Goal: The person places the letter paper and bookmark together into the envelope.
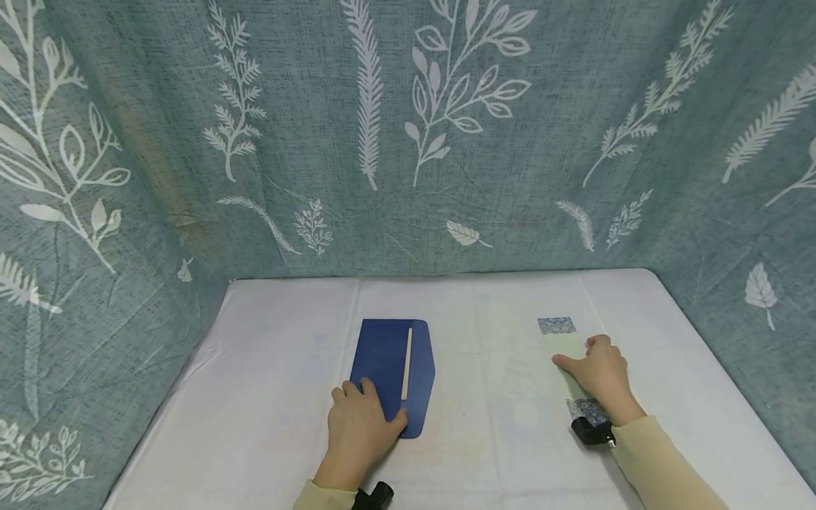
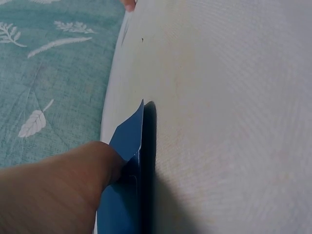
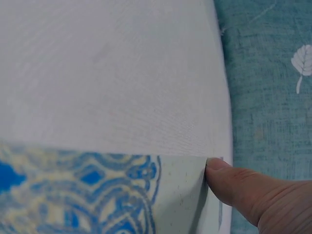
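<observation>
My left hand (image 1: pixel 360 432) grips the near end of a dark blue envelope (image 1: pixel 381 354), fingers at its left edge and thumb by the bottom of the flap. A narrow cream strip (image 1: pixel 406 365) runs beside the flap's fold. In the left wrist view the thumb bends in against the blue envelope (image 2: pixel 129 131). Off to the right, my right hand (image 1: pixel 602 372) spans a pale green card (image 1: pixel 564 345) and holds it by its long sides. Blue patterned bands mark both ends of this card. Close up, the right thumb (image 3: pixel 234 180) presses the card's edge beside the blue ornament (image 3: pixel 97 195).
A white cloth (image 1: pixel 484 439) covers the table. Behind it and along both sides hangs a grey-green curtain (image 1: pixel 306 142) with white leaf prints. Black wrist devices (image 1: pixel 593 431) sit at both sleeves.
</observation>
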